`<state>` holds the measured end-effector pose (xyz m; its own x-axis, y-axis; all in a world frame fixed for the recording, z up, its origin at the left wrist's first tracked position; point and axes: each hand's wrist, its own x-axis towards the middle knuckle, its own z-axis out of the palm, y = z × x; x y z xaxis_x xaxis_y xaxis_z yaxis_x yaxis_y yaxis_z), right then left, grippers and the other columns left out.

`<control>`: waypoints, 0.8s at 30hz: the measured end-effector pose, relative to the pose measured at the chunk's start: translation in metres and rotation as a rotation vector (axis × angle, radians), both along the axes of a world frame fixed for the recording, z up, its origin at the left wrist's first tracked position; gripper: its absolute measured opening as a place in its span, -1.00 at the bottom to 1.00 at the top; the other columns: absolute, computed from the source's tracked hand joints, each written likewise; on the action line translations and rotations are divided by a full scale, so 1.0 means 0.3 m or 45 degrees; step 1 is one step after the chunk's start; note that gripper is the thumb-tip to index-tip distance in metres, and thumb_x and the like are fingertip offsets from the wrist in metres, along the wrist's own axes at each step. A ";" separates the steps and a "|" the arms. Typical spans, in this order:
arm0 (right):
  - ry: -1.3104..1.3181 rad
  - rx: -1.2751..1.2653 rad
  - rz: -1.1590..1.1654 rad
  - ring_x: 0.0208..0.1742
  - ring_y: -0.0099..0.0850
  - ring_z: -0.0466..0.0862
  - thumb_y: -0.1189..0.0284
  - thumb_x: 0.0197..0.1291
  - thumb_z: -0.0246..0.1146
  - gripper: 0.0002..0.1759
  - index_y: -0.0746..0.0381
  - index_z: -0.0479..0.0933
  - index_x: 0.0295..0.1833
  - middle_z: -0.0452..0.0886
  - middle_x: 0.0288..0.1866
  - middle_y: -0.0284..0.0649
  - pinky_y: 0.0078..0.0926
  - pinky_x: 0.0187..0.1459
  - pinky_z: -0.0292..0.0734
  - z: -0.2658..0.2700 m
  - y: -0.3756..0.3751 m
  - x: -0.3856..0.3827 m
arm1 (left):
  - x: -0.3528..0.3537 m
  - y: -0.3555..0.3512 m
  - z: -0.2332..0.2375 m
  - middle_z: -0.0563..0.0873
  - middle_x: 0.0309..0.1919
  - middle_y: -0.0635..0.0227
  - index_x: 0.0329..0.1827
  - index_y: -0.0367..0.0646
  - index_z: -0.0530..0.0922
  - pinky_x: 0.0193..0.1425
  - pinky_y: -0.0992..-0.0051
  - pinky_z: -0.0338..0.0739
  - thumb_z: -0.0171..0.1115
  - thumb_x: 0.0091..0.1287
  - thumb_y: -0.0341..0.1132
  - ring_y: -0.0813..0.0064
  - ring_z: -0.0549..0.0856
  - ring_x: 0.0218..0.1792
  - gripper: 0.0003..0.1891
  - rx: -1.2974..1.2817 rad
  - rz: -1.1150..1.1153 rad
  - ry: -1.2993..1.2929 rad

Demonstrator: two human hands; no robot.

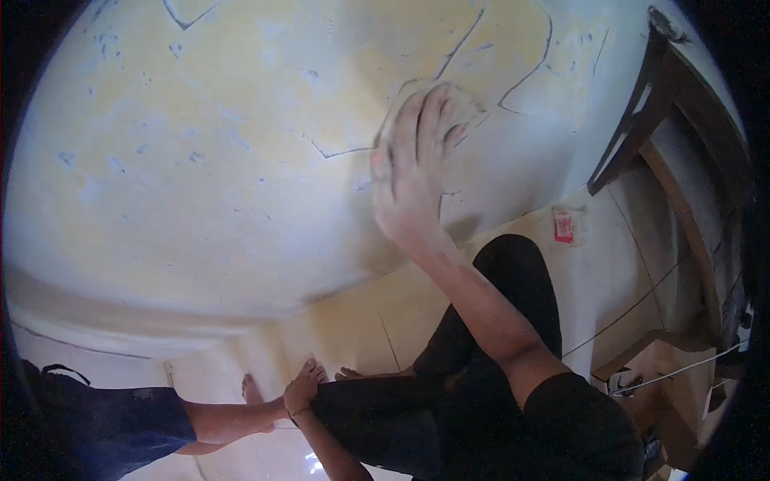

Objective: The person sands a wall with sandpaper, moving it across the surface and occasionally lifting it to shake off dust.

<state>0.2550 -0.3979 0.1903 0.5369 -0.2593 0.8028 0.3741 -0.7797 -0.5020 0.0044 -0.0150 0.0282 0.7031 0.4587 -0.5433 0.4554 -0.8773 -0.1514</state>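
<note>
My right hand point(413, 164) presses against a patchy cream wall point(241, 152), its fingers bent over a pale folded sheet point(465, 104). Whether that sheet is sandpaper or cloth I cannot make out. Thin dark cracks and small bluish chips mark the wall around it. White dust coats the fingers and wrist. Low in the view, my left hand point(301, 390) lies on my knee in black trousers point(377, 413), holding nothing I can see. A thin band circles its wrist.
Another person's bare leg point(233, 421) and dark shorts point(136, 425) are at lower left. A red-and-white packet point(565, 227) lies on the tiled floor point(353, 329). Dark wooden furniture point(642, 120) leans at right, above an open cardboard box point(654, 365). A pale cord point(682, 366) crosses the box.
</note>
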 end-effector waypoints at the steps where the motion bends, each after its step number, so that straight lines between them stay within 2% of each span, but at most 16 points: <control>1: -0.046 0.033 -0.062 0.45 0.33 0.12 0.12 0.33 0.04 -0.22 0.55 0.13 0.41 0.09 0.44 0.45 0.44 0.34 -0.02 0.016 -0.015 0.012 | 0.002 0.004 -0.008 0.71 0.01 0.06 0.34 0.31 0.45 0.17 0.08 0.52 -0.23 0.43 0.17 -0.03 0.65 0.09 -0.49 -0.011 0.003 -0.008; 2: 0.024 -0.079 0.034 0.45 0.34 0.11 0.12 0.33 0.04 -0.22 0.54 0.13 0.41 0.08 0.45 0.44 0.44 0.34 -0.03 -0.054 0.017 0.005 | 0.006 0.009 -0.013 0.71 0.00 0.05 0.34 0.30 0.44 0.18 0.08 0.52 -0.23 0.43 0.18 -0.03 0.65 0.09 -0.48 -0.020 0.003 -0.047; 3: 0.090 -0.192 0.126 0.46 0.35 0.09 0.12 0.33 0.05 -0.22 0.53 0.12 0.42 0.07 0.46 0.44 0.44 0.34 -0.04 -0.202 0.080 -0.012 | 0.018 0.010 -0.020 0.70 0.00 0.04 0.34 0.30 0.44 0.18 0.08 0.51 -0.23 0.43 0.18 -0.04 0.65 0.09 -0.48 -0.027 0.000 -0.091; 4: 0.157 -0.301 0.216 0.47 0.35 0.07 0.12 0.33 0.05 -0.21 0.53 0.11 0.43 0.05 0.47 0.43 0.44 0.35 -0.04 -0.296 0.121 -0.034 | 0.031 0.015 -0.038 0.70 0.00 0.04 0.33 0.29 0.45 0.18 0.07 0.52 -0.22 0.42 0.19 -0.04 0.65 0.08 -0.48 0.026 -0.028 -0.015; 6: 0.347 -0.345 0.351 0.51 0.24 0.07 0.11 0.35 0.03 -0.22 0.48 0.10 0.46 0.06 0.50 0.32 0.35 0.42 -0.14 -0.347 0.154 -0.091 | 0.048 0.049 -0.073 0.70 0.00 0.02 0.32 0.26 0.47 0.17 0.06 0.52 -0.20 0.42 0.20 -0.03 0.66 0.08 -0.47 0.151 -0.093 0.158; 7: 0.449 -0.354 0.414 0.52 0.18 0.07 0.10 0.36 0.02 -0.22 0.46 0.09 0.47 0.07 0.51 0.26 0.31 0.45 -0.19 -0.364 0.170 -0.101 | 0.060 0.014 -0.017 0.70 0.00 0.01 0.30 0.25 0.49 0.16 0.06 0.52 -0.20 0.42 0.19 -0.03 0.66 0.07 -0.48 0.115 -0.055 0.070; 9: 0.157 -0.177 0.202 0.48 0.35 0.05 0.13 0.31 0.08 -0.20 0.53 0.11 0.43 0.05 0.47 0.43 0.40 0.36 -0.05 -0.157 0.100 -0.049 | 0.031 -0.116 0.130 0.70 -0.01 0.00 0.27 0.22 0.52 0.15 0.05 0.53 -0.18 0.43 0.18 -0.03 0.67 0.06 -0.49 0.030 0.041 -0.075; 11: -0.031 0.065 0.011 0.47 0.35 0.07 0.13 0.30 0.09 -0.19 0.55 0.11 0.42 0.05 0.47 0.43 0.42 0.35 -0.04 0.013 -0.004 -0.006 | -0.023 0.058 -0.052 0.70 -0.01 0.01 0.27 0.22 0.52 0.15 0.05 0.53 -0.15 0.42 0.19 -0.03 0.67 0.05 -0.49 0.089 -0.008 0.036; 14: 0.042 0.054 0.034 0.46 0.37 0.09 0.14 0.31 0.08 -0.22 0.54 0.14 0.41 0.07 0.46 0.43 0.43 0.36 -0.07 -0.040 0.019 0.002 | -0.010 0.084 -0.104 0.70 0.00 0.01 0.31 0.25 0.48 0.15 0.06 0.54 -0.12 0.41 0.17 -0.04 0.68 0.04 -0.50 0.123 -0.095 0.098; 16: 0.180 -0.300 0.222 0.44 0.38 0.10 0.16 0.31 0.09 -0.24 0.55 0.16 0.39 0.09 0.45 0.44 0.42 0.37 -0.11 -0.303 0.116 -0.039 | 0.034 0.041 -0.066 0.70 0.02 0.02 0.35 0.28 0.44 0.16 0.06 0.54 -0.11 0.41 0.17 -0.03 0.68 0.05 -0.49 0.113 -0.099 0.099; 17: 0.237 -0.300 0.283 0.45 0.33 0.12 0.14 0.31 0.08 -0.24 0.52 0.17 0.40 0.11 0.46 0.38 0.41 0.38 -0.10 -0.337 0.135 -0.062 | 0.048 0.006 -0.040 0.69 0.03 0.03 0.37 0.29 0.41 0.17 0.06 0.54 -0.10 0.40 0.17 -0.02 0.67 0.06 -0.48 0.100 -0.076 0.103; 19: 0.371 -0.272 0.394 0.47 0.22 0.16 0.09 0.32 0.06 -0.23 0.47 0.18 0.42 0.13 0.49 0.27 0.40 0.39 -0.08 -0.297 0.163 -0.103 | 0.060 0.023 -0.025 0.69 0.03 0.04 0.38 0.31 0.39 0.16 0.06 0.55 -0.09 0.40 0.17 0.00 0.67 0.06 -0.48 0.077 -0.103 0.068; 20: 0.252 -0.223 0.291 0.46 0.29 0.13 0.12 0.31 0.08 -0.24 0.51 0.18 0.40 0.12 0.47 0.33 0.40 0.39 -0.10 -0.278 0.149 -0.074 | 0.037 0.048 -0.050 0.69 0.03 0.04 0.37 0.31 0.39 0.15 0.06 0.55 -0.10 0.41 0.16 0.00 0.68 0.06 -0.49 0.051 -0.140 0.025; 21: 0.153 -0.179 0.198 0.45 0.37 0.10 0.15 0.31 0.09 -0.24 0.55 0.18 0.38 0.11 0.46 0.40 0.40 0.38 -0.11 -0.133 0.091 -0.060 | 0.001 0.056 -0.057 0.70 0.02 0.04 0.37 0.32 0.40 0.15 0.06 0.55 -0.10 0.41 0.15 0.00 0.68 0.06 -0.50 0.053 -0.126 0.023; 23: -0.126 0.178 0.050 0.45 0.38 0.10 0.14 0.31 0.09 -0.24 0.55 0.18 0.38 0.12 0.45 0.39 0.43 0.37 -0.13 0.031 -0.012 -0.007 | -0.023 0.054 -0.063 0.70 0.01 0.04 0.36 0.35 0.40 0.15 0.06 0.55 -0.12 0.42 0.15 0.00 0.68 0.06 -0.52 0.086 -0.061 0.026; 24: -0.086 0.141 0.031 0.45 0.37 0.10 0.14 0.31 0.09 -0.24 0.54 0.18 0.38 0.12 0.45 0.39 0.44 0.37 -0.12 0.025 -0.014 -0.002 | -0.022 0.072 -0.085 0.70 0.01 0.04 0.36 0.36 0.40 0.16 0.07 0.55 -0.13 0.42 0.14 0.00 0.68 0.06 -0.52 0.075 -0.066 0.046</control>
